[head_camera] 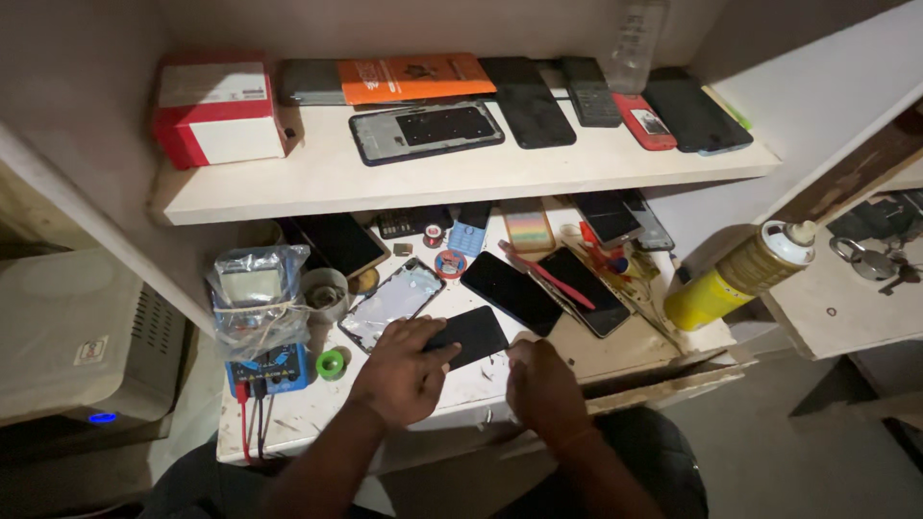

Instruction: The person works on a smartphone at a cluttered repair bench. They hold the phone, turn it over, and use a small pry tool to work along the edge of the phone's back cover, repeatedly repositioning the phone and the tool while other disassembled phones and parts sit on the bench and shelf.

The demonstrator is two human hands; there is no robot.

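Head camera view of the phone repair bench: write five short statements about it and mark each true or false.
1. The left hand rests on a black phone lying flat on the bench. True.
2. The right hand holds the red-handled tool. False: the tool lies on the phones further back, and the right hand is apart from it.
3. A yellow spray can lies tilted at the bench's right end. True.
4. The red and white box sits on the bench beside the multimeter. False: it stands on the upper shelf, at its left end.
5. The upper shelf holds only one phone. False: several lie there.
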